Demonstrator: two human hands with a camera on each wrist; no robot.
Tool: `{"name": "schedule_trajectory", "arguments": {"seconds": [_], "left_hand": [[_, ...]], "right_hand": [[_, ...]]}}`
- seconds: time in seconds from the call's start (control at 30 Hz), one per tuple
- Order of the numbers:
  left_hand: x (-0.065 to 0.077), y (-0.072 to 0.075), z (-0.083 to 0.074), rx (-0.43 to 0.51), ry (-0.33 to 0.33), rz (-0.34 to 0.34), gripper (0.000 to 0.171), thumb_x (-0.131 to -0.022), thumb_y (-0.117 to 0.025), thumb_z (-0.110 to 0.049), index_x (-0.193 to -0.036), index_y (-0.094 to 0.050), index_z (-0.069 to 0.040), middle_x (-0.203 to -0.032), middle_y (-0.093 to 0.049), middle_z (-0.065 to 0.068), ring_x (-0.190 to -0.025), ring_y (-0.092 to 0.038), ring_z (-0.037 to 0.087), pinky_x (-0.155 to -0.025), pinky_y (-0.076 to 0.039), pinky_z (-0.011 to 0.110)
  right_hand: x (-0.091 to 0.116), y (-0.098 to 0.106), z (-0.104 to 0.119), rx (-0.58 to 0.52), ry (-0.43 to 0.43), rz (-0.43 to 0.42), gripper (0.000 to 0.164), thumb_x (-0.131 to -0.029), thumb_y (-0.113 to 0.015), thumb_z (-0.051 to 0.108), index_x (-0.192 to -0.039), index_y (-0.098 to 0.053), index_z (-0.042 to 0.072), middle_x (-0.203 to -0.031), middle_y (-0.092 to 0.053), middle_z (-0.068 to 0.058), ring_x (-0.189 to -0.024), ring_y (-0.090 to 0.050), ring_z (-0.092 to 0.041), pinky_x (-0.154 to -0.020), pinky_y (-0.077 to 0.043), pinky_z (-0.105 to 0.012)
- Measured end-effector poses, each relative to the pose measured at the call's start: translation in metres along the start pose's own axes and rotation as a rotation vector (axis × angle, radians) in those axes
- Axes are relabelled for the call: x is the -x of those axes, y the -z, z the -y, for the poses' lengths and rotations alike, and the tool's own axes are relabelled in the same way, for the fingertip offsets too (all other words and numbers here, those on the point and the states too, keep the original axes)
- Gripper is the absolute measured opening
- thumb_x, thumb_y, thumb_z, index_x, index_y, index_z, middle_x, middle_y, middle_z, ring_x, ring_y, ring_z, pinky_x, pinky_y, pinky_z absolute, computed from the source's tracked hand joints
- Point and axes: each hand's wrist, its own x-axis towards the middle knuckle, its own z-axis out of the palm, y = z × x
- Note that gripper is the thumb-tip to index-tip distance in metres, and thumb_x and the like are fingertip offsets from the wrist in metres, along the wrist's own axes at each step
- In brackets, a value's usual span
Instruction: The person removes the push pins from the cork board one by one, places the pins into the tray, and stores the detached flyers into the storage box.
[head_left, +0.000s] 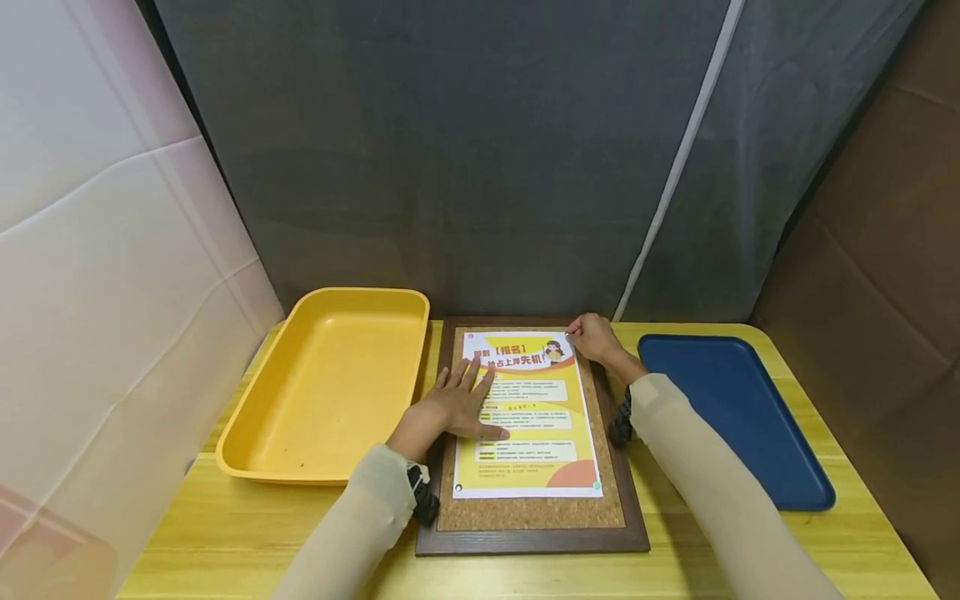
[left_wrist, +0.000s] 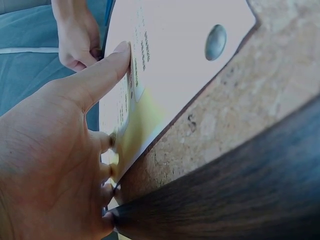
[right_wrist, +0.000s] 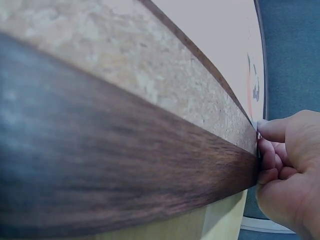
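A printed yellow and white poster (head_left: 525, 425) lies on a cork board (head_left: 531, 512) with a dark wooden frame (head_left: 532, 542). My left hand (head_left: 459, 407) rests on the poster's left side, fingers spread and thumb extended across the print. At the poster's top right corner my right hand (head_left: 600, 337) pinches a small thumbtack (head_left: 567, 333), mostly hidden by the fingertips. A silver thumbtack (left_wrist: 215, 42) sits in the lower left corner, and a teal thumbtack (head_left: 597, 485) in the lower right one. In the right wrist view, the thumb and curled fingers meet right at the paper's edge.
A deep yellow tray (head_left: 322, 479) stands to the left of the board. To its right lies a shallow dark blue tray (head_left: 738, 408). Both rest on a light wooden table (head_left: 225, 533). A grey cloth (head_left: 450, 167) hangs behind, with fabric walls at both sides.
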Motion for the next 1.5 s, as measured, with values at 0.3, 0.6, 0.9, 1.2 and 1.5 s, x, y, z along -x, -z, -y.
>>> {"name": "schedule_trajectory", "arguments": {"seconds": [0.3,0.6,0.9,1.2,1.5], "left_hand": [[-0.0043,-0.003,0.0032,0.026,-0.009,0.005,0.117,-0.091,-0.056,-0.082,-0.172,-0.004,-0.017,-0.178,0.007,0.014,-0.164,0.007,0.036,-0.13,0.001,0.058],[-0.0009,0.0005,0.0004,-0.002,-0.005,0.012,0.115,-0.092,-0.057,-0.079,-0.172,-0.003,-0.018,-0.178,0.008,0.013,-0.164,0.006,0.035,-0.131,-0.002,0.058],[0.0006,0.001,-0.0002,0.0,0.002,0.011,0.115,-0.092,-0.058,-0.079,-0.172,-0.003,-0.018,-0.178,0.008,0.013,-0.164,0.006,0.035,-0.131,-0.001,0.058],[-0.0011,0.0005,0.0005,-0.002,0.0,0.007,0.115,-0.092,-0.058,-0.079,-0.172,-0.003,-0.018,-0.178,0.007,0.013,-0.164,0.007,0.035,-0.131,-0.001,0.058],[0.0007,0.0022,0.0003,-0.004,0.0,0.011,0.116,-0.092,-0.058,-0.079,-0.172,-0.001,-0.018,-0.178,0.008,0.013,-0.164,0.007,0.035,-0.131,-0.001,0.058]], "right_hand": [[-0.0015,0.0006,-0.0009,0.011,0.012,0.009,0.018,-0.102,-0.064,0.005,-0.11,-0.074,-0.007,-0.101,-0.072,-0.017,-0.09,-0.065,-0.025,-0.079,-0.053,-0.035],[0.003,0.0024,0.0017,-0.034,0.039,-0.011,0.013,-0.099,-0.066,0.002,-0.102,-0.075,-0.007,-0.091,-0.07,-0.014,-0.082,-0.062,-0.022,-0.072,-0.052,-0.032],[0.0025,0.002,-0.0001,-0.003,0.068,-0.02,0.016,-0.1,-0.068,0.005,-0.104,-0.077,-0.007,-0.095,-0.075,-0.016,-0.082,-0.066,-0.022,-0.071,-0.051,-0.03],[0.0034,0.0044,0.0016,-0.009,0.064,-0.007,0.014,-0.1,-0.068,0.006,-0.104,-0.076,-0.005,-0.093,-0.073,-0.014,-0.082,-0.066,-0.022,-0.076,-0.054,-0.035],[0.0,0.0047,0.0022,-0.006,0.07,0.025,0.015,-0.101,-0.067,0.005,-0.105,-0.076,-0.006,-0.09,-0.07,-0.012,-0.08,-0.063,-0.021,-0.076,-0.053,-0.034]]}}
